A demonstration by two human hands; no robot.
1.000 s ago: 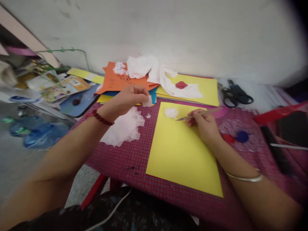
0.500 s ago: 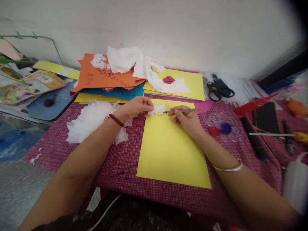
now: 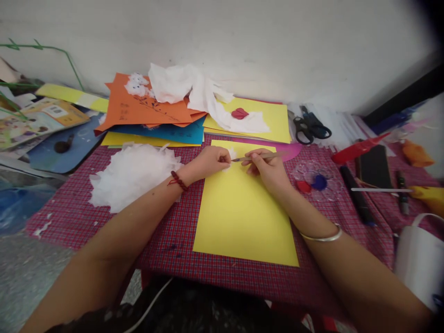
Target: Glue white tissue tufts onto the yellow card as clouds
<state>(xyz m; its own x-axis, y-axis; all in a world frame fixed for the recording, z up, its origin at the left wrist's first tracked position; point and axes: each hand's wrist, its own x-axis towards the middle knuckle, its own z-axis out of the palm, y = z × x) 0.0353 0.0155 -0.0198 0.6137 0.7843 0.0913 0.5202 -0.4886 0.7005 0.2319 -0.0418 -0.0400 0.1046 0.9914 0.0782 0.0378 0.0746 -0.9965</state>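
Observation:
My left hand (image 3: 214, 163), a dark red braided band at its wrist, is closed at the far end of a yellow paper sheet (image 3: 243, 212). A small piece of white tissue paper peeks out under its pinched fingertips. Beyond them, more crumpled white tissue (image 3: 232, 151) lies on the sheet, partly hidden. My right hand (image 3: 262, 164) grips a thin paintbrush (image 3: 272, 155), whose dark tip points left and meets the left fingertips. Left of the sheet spreads a heap of torn white tissue pieces (image 3: 133, 173).
Orange cards (image 3: 118, 106), a blue card (image 3: 187, 132) and white tissue strips (image 3: 173, 83) are stacked by the wall. To the right are black scissors (image 3: 312, 127), a clear palette (image 3: 333, 189) with red and blue paint, and a black marker (image 3: 357, 194). A checked cloth (image 3: 173, 231) covers the table.
My left hand has shifted right, covering more of the white tissue, its fingertips now at the brush tip. The right hand still holds the brush in nearly the same place. The view has shifted slightly.

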